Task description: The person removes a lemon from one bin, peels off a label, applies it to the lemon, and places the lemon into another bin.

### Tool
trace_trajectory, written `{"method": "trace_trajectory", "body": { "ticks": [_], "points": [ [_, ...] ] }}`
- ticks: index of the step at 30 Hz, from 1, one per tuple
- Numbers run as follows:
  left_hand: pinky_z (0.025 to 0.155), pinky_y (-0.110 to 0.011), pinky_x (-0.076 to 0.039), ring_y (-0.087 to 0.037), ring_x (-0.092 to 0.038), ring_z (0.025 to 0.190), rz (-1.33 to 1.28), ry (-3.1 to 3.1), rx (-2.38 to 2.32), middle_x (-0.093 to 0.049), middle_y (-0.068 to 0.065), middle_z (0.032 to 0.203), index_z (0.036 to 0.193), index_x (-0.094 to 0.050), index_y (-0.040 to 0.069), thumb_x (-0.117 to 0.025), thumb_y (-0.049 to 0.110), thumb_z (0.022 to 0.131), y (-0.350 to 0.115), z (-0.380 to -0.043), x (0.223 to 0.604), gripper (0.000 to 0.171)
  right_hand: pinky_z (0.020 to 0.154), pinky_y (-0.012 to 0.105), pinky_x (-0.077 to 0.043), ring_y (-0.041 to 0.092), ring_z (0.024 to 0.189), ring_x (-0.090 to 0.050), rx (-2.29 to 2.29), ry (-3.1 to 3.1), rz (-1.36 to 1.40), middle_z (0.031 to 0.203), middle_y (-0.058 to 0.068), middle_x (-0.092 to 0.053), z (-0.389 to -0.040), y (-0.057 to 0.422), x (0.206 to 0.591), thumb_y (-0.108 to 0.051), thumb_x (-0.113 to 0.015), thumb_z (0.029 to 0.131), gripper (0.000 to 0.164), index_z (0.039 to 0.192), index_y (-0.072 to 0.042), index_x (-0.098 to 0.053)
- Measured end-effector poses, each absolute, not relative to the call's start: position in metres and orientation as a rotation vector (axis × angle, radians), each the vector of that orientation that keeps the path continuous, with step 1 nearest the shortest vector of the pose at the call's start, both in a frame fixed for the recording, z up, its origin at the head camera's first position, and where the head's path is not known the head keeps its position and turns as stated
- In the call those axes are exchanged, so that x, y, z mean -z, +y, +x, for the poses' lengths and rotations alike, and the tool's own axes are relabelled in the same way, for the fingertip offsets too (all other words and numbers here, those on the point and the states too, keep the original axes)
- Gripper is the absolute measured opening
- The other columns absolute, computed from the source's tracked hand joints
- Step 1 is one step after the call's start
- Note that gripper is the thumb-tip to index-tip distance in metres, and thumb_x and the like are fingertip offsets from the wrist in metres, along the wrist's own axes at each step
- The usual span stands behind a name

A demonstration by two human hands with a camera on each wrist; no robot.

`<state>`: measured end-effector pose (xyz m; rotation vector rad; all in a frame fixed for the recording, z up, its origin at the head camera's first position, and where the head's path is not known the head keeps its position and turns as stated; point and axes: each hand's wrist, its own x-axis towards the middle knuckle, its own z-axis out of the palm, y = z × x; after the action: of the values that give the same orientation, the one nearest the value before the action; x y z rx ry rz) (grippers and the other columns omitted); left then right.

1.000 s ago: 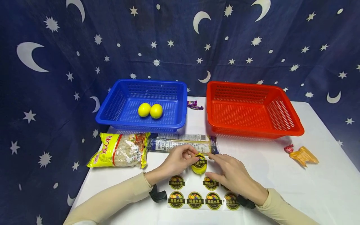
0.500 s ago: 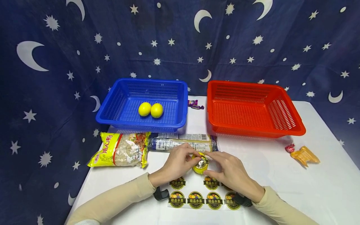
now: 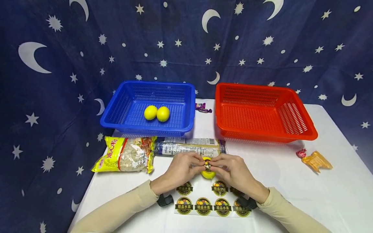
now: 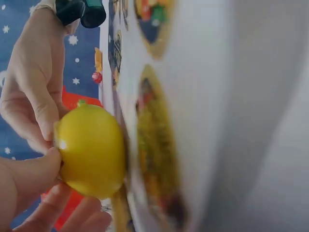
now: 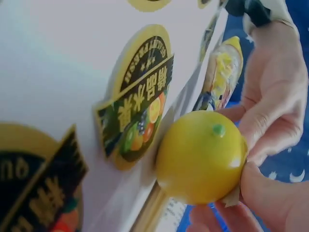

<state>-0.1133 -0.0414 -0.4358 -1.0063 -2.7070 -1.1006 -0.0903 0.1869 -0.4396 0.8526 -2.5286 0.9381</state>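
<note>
A yellow lemon with a small green tip rests near the middle of the white table. On its upper side lies a round black-and-gold fruit sticker, partly covered by fingertips. My left hand pinches the sticker's left side with curled fingers and thumb. From the other side, my right hand pinches its right edge. A loose sticker edge sticks out beside the right thumb in the right wrist view. Directly in front of me is a sheet of matching stickers.
A blue basket holds two lemons. To its right stands a red basket. A yellow food bag and a clear-and-blue packet lie behind the hands. Wrapped sweets are at the right; purple ones sit between the baskets.
My right hand has moved left and its fingertips have closed in on the sticker. My left hand has shifted slightly right with the lemon and stays at the sticker's edge.
</note>
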Motion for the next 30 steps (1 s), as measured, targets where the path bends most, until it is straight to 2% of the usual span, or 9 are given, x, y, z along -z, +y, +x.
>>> {"method": "trace_trajectory", "body": {
  "ticks": [5,15,18,20,22,23,25,28,30],
  "points": [
    [0.077,-0.017,-0.058,-0.018,-0.076,0.101,-0.975,-2.71,1.308,-0.079,-0.002,0.112,0.1,-0.082,0.01,-0.082,0.019,0.087,-0.041,-0.118,0.439,0.016,0.064,0.02,-0.059,0.014,0.088,-0.075,-1.199,-2.627,0.766,0.099,0.001,-0.08,-0.096,0.196,0.44,-0.006,-0.086,0.08,0.013,0.091,-0.011,-0.084],
    [0.091,-0.022,-0.057,-0.019,-0.069,0.12,-0.971,-2.824,1.408,-0.073,0.004,0.126,0.106,-0.081,0.015,-0.08,0.024,0.089,-0.043,-0.123,0.439,0.019,0.068,0.025,-0.061,0.003,0.094,-0.069,-1.481,-2.739,0.658,0.1,-0.001,-0.077,-0.101,0.203,0.443,-0.008,-0.086,0.081,0.012,0.086,-0.018,-0.083],
    [0.085,-0.02,-0.058,-0.021,-0.072,0.114,-1.008,-2.825,1.418,-0.072,0.003,0.128,0.108,-0.08,0.014,-0.079,0.025,0.091,-0.045,-0.123,0.437,0.02,0.07,0.025,-0.061,0.002,0.093,-0.068,-1.494,-2.737,0.641,0.098,0.0,-0.077,-0.103,0.202,0.444,-0.008,-0.087,0.08,0.012,0.084,-0.018,-0.083],
    [0.078,-0.018,-0.058,-0.023,-0.076,0.095,-1.027,-2.827,1.439,-0.071,0.001,0.13,0.109,-0.079,0.012,-0.078,0.024,0.092,-0.046,-0.122,0.436,0.021,0.07,0.025,-0.061,0.001,0.092,-0.068,-1.496,-2.729,0.642,0.097,0.0,-0.077,-0.104,0.202,0.444,-0.008,-0.087,0.079,0.011,0.082,-0.017,-0.082],
    [0.069,-0.016,-0.057,-0.026,-0.071,0.073,-1.049,-2.827,1.446,-0.07,-0.001,0.132,0.111,-0.079,0.011,-0.077,0.024,0.092,-0.047,-0.122,0.436,0.023,0.071,0.025,-0.061,0.0,0.091,-0.067,-1.499,-2.717,0.651,0.096,0.002,-0.077,-0.105,0.201,0.445,-0.008,-0.088,0.079,0.01,0.081,-0.016,-0.082],
    [0.071,-0.015,-0.056,-0.024,-0.074,0.078,-1.061,-2.821,1.442,-0.07,-0.002,0.132,0.111,-0.078,0.011,-0.077,0.025,0.092,-0.047,-0.122,0.436,0.023,0.071,0.025,-0.061,0.0,0.091,-0.067,-1.502,-2.714,0.655,0.095,0.002,-0.077,-0.105,0.201,0.446,-0.008,-0.087,0.079,0.009,0.081,-0.015,-0.082],
    [0.071,-0.015,-0.056,-0.024,-0.071,0.073,-1.073,-2.819,1.436,-0.07,-0.002,0.132,0.111,-0.078,0.011,-0.077,0.025,0.092,-0.048,-0.122,0.436,0.024,0.071,0.025,-0.062,0.001,0.091,-0.067,-1.51,-2.704,0.666,0.095,0.003,-0.077,-0.105,0.201,0.447,-0.009,-0.087,0.079,0.008,0.082,-0.014,-0.082],
    [0.078,-0.015,-0.057,-0.021,-0.076,0.098,-1.07,-2.798,1.445,-0.071,-0.003,0.131,0.11,-0.078,0.01,-0.078,0.024,0.092,-0.048,-0.122,0.437,0.023,0.074,0.026,-0.062,0.006,0.094,-0.07,-1.557,-2.71,0.681,0.101,0.005,-0.076,-0.104,0.202,0.448,-0.01,-0.087,0.08,0.013,0.091,-0.013,-0.081],
    [0.081,-0.015,-0.057,-0.021,-0.074,0.106,-1.054,-2.785,1.465,-0.071,-0.004,0.13,0.11,-0.078,0.009,-0.079,0.023,0.091,-0.048,-0.121,0.439,0.024,0.074,0.027,-0.062,0.014,0.101,-0.072,-1.625,-2.726,0.698,0.111,0.008,-0.073,-0.102,0.202,0.449,-0.013,-0.089,0.079,0.027,0.104,-0.013,-0.078]
  ]
}}
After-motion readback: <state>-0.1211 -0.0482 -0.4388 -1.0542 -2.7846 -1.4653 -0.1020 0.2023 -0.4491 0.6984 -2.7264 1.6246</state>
